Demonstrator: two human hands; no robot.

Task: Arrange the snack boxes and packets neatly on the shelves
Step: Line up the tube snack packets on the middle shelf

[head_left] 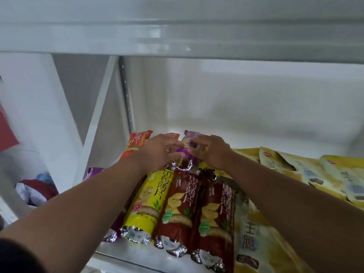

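Observation:
Both my hands reach deep onto the white shelf [256,133]. My left hand [157,152] and my right hand [212,152] meet over a purple snack packet [189,141] at the back and pinch it between their curled fingers. To its left lies an orange-red packet [136,142]. In front lie a yellow tube packet [149,200] and two dark red tube packets [179,205] [214,219], side by side with their foil ends towards me. Part of another purple packet [94,171] shows under my left forearm.
Pale yellow flat packets [307,174] are stacked on the shelf's right side, and another [254,243] lies beside the red tubes. An upper shelf board [177,36] hangs low overhead. A slanted white upright [94,123] stands at the left, with red items [37,190] beyond it.

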